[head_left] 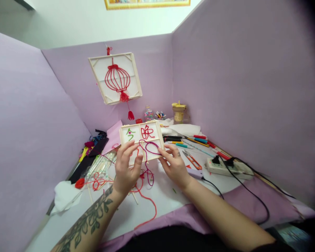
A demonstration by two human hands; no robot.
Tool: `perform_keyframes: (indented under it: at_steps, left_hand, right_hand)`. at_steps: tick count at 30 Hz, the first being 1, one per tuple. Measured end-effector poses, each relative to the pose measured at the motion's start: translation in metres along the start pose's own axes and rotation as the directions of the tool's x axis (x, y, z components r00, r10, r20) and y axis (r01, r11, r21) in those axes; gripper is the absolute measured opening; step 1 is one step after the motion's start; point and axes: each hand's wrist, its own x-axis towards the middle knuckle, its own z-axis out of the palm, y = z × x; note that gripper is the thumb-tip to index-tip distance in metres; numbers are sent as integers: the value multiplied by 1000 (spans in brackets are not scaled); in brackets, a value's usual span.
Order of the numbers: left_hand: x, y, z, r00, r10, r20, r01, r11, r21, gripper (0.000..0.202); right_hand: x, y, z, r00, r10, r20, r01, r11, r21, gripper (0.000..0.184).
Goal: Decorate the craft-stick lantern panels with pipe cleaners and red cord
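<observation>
Wooden frame [141, 139] (green and red yarn characters along its top) is held above the middle of the table [168, 196]. The left hand [126, 169] clasps its lower left edge and the right hand [174, 165] pinches its lower right edge, with purple yarn [151, 147] looped between them.

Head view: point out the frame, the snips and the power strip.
frame [135, 137]: head view, on the white panel between the green and red characters.
snips [193, 161]: head view, on the orange handle.
power strip [220, 168]: head view, on the white casing just below the black plugs.
</observation>
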Motion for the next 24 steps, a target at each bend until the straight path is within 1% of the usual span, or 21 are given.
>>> perform_keyframes:
  at_steps: [1, 2, 3, 4, 5, 6, 8, 9, 10, 11, 12, 14, 15, 16, 19, 21, 22, 23, 24]
  left_hand:
    - [-2, 3, 0, 993, -117, 16, 118, 990, -79, 20]
    - [-3, 6, 1, 969, -244, 44, 248, 956, -159, 17]
    - [-4, 10, 1, 924, -371, 88, 381, 892, -243, 21]
    - [-5, 13, 1, 862, -484, 148, 505, 799, -327, 26]
    - [-5, 17, 1, 790, -573, 218, 608, 683, -405, 30]
    - [-5, 20, 1, 718, -634, 286, 681, 556, -476, 31]
    - [-5, 27, -1, 574, -708, 411, 756, 265, -599, 26]
    - [-5, 30, -3, 512, -728, 455, 756, 131, -641, 24]
    - [-6, 32, -6, 469, -743, 476, 743, 41, -668, 24]
    - [-8, 34, -10, 432, -759, 488, 730, -24, -684, 27]
    - [-11, 35, -16, 398, -776, 490, 720, -67, -691, 32]
    - [-20, 35, -33, 331, -823, 462, 719, -96, -688, 42]
    - [-27, 34, -45, 306, -855, 420, 724, -77, -686, 44]
    - [-33, 32, -57, 277, -892, 358, 731, -46, -681, 45]
    - [-55, 23, -97, 139, -979, 146, 768, 13, -641, 56]
    - [-69, 17, -119, 86, -995, 55, 781, 33, -624, 60]
    - [-74, 15, -127, 74, -996, 48, 787, 29, -616, 60]
    - [-79, 13, -133, 84, -995, 60, 798, 32, -602, 58]
    - [-83, 13, -136, 106, -991, 82, 813, 39, -581, 56]
  right_hand:
    - [0, 0, 0, 1000, 3, 0, -3, 1000, 4, 39]
    - [0, -1, 0, 1000, 8, 3, -8, 1000, 8, 38]
    - [1, -1, -1, 1000, 13, 5, -13, 1000, 11, 37]
    - [1, -2, -1, 1000, 18, 7, -18, 1000, 12, 36]
    - [1, -2, -1, 1000, 22, 10, -22, 1000, 11, 36]
    - [1, -3, -1, 1000, 25, 11, -25, 1000, 12, 36]
    - [1, -3, -1, 1000, 27, 12, -27, 1000, 16, 36]
    - [1, -3, -1, 1000, 27, 13, -27, 999, 18, 36]
    - [0, -3, -1, 1000, 25, 14, -25, 1000, 19, 36]
    - [0, -2, -1, 1000, 21, 12, -22, 1000, 19, 36]
    - [-1, -2, -1, 1000, 19, 11, -19, 1000, 16, 36]
    - [-2, -1, -1, 1000, 21, 11, -21, 1000, 10, 36]
    - [-2, -1, 0, 1000, 24, 12, -24, 1000, 9, 36]
    - [-3, -1, 0, 1000, 27, 15, -27, 1000, 9, 36]
    - [-3, -2, 0, 999, 29, 21, -29, 999, 14, 35]
    - [-3, -2, 1, 999, 24, 23, -24, 1000, 15, 35]
    - [-3, -3, 1, 1000, 21, 23, -22, 1000, 15, 35]
    - [-3, -3, 1, 1000, 20, 22, -21, 1000, 14, 35]
    - [-3, -3, 1, 1000, 21, 21, -21, 1000, 14, 36]
